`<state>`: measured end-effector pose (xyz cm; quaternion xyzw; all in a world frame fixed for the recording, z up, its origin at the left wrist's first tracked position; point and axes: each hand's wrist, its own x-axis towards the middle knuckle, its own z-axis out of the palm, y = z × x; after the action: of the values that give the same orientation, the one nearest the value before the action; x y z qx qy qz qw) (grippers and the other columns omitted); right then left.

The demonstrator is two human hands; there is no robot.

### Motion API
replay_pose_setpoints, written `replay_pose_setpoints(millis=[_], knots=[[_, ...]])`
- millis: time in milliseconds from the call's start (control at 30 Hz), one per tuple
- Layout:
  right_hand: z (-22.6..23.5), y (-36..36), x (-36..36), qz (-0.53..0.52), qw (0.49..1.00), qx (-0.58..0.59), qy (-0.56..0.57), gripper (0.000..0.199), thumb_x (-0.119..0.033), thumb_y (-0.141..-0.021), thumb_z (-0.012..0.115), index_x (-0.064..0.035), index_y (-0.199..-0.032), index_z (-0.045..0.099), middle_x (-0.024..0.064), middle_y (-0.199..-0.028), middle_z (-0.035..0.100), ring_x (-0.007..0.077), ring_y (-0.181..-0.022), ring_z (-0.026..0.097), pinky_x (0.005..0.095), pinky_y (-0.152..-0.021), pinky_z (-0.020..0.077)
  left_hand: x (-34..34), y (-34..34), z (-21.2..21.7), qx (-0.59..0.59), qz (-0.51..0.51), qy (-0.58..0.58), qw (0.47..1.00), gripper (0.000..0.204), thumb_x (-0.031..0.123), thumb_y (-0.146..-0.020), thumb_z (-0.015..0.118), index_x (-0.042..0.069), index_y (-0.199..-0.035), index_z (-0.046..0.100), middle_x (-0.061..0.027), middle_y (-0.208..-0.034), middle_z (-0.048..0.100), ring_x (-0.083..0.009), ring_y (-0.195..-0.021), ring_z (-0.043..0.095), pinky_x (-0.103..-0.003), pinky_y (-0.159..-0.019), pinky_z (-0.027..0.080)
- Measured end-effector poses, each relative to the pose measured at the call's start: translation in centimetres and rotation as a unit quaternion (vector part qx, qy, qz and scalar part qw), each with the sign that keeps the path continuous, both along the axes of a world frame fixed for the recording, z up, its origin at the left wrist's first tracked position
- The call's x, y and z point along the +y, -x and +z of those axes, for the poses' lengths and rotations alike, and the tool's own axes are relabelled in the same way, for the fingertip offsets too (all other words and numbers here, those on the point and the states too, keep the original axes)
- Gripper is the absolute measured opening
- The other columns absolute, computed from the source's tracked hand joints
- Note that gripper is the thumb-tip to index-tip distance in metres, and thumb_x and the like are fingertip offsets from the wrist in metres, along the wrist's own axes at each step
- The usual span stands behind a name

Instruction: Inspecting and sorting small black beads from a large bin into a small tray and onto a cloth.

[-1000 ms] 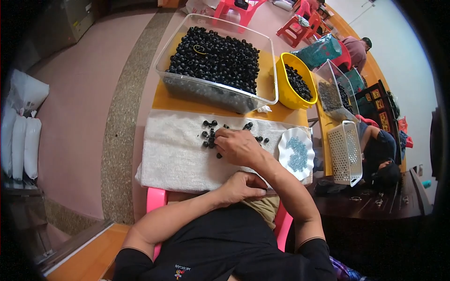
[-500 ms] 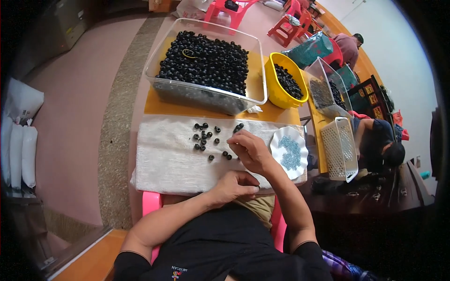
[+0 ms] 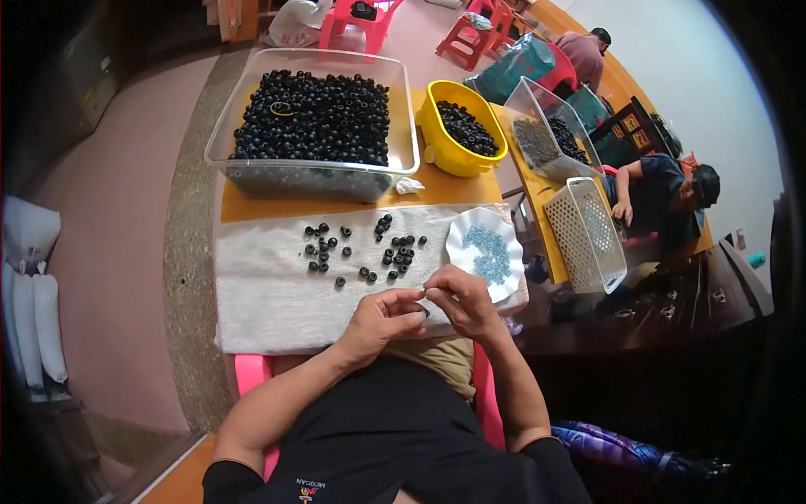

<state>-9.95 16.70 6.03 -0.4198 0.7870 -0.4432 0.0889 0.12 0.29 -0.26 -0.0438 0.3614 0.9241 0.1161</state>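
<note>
I see my left hand [image 3: 379,319] and right hand [image 3: 460,300] meeting at the near edge of the white cloth [image 3: 269,294]. Both pinch one small black bead [image 3: 424,312] between fingertips. Loose beads [image 3: 361,248] lie farther up the cloth.

Right hand [image 3: 460,301] is off the scattered black beads [image 3: 363,249] now, pulled back to meet the left hand [image 3: 382,322] at the cloth's [image 3: 269,298] near edge.

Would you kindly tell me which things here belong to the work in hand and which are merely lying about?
In use: left hand and right hand, meeting over the white cloth; loose black beads; white dish of blue bits; clear tub of black beads.

Lying about: yellow bowl; white mesh basket; red stools.
</note>
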Motion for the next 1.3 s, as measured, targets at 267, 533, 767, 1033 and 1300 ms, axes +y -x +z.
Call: replay_pose_setpoints(millis=[267,533,767,1033,1300], knots=[[-0.6,-0.6,0.5,-0.024,0.999,-0.028,-0.009,0.008,-0.007,-0.088,0.067,0.0000,-0.092,0.065,0.0119,-0.084,0.064,0.0196,-0.074,0.063,0.0297,-0.067,0.0498,0.2,0.0,0.0,-0.012,0.005,0.016,1.000,0.038,0.002,-0.090,0.065,-0.003,-0.126,0.056,-0.0058,-0.104,0.063,-0.0140,-0.090,0.065,-0.029,-0.081,0.058],[-2.4,-1.2,0.2,-0.051,0.997,-0.015,0.048,0.005,0.000,-0.086,0.068,0.0014,-0.090,0.064,0.0088,-0.085,0.066,0.0138,-0.077,0.064,0.0245,-0.069,0.0515,0.2,0.0,-0.1,0.001,-0.027,-0.030,0.999,0.035,0.004,-0.092,0.063,-0.004,-0.126,0.056,-0.0065,-0.106,0.064,-0.0154,-0.093,0.065,-0.028,-0.083,0.057],[-1.3,-1.0,0.5,-0.017,0.999,0.011,0.030,0.014,-0.004,-0.085,0.068,0.0003,-0.098,0.063,0.0135,-0.089,0.064,0.0266,-0.079,0.066,0.0329,-0.069,0.0520,0.4,0.0,-0.5,0.009,-0.036,-0.017,0.999,0.034,0.004,-0.092,0.062,-0.004,-0.124,0.056,-0.0085,-0.112,0.064,-0.0155,-0.096,0.065,-0.029,-0.086,0.056],[-0.5,-1.1,0.5,0.020,0.995,0.089,-0.042,0.021,-0.005,-0.084,0.066,-0.0036,-0.105,0.062,0.0152,-0.093,0.063,0.0351,-0.084,0.064,0.0380,-0.071,0.0522,0.3,-0.2,0.3,-0.006,-0.029,0.003,1.000,0.032,0.004,-0.092,0.062,-0.003,-0.123,0.057,-0.0075,-0.114,0.063,-0.0138,-0.099,0.062,-0.030,-0.088,0.055],[-3.2,-1.4,1.0,-0.020,0.996,0.024,0.086,0.018,0.000,-0.081,0.071,-0.0024,-0.097,0.064,0.0141,-0.092,0.067,0.0270,-0.085,0.067,0.0339,-0.074,0.0529,0.2,-0.2,0.3,-0.018,-0.046,-0.026,0.998,0.031,0.006,-0.092,0.062,-0.002,-0.122,0.058,-0.0072,-0.112,0.065,-0.0145,-0.096,0.064,-0.030,-0.086,0.056]])
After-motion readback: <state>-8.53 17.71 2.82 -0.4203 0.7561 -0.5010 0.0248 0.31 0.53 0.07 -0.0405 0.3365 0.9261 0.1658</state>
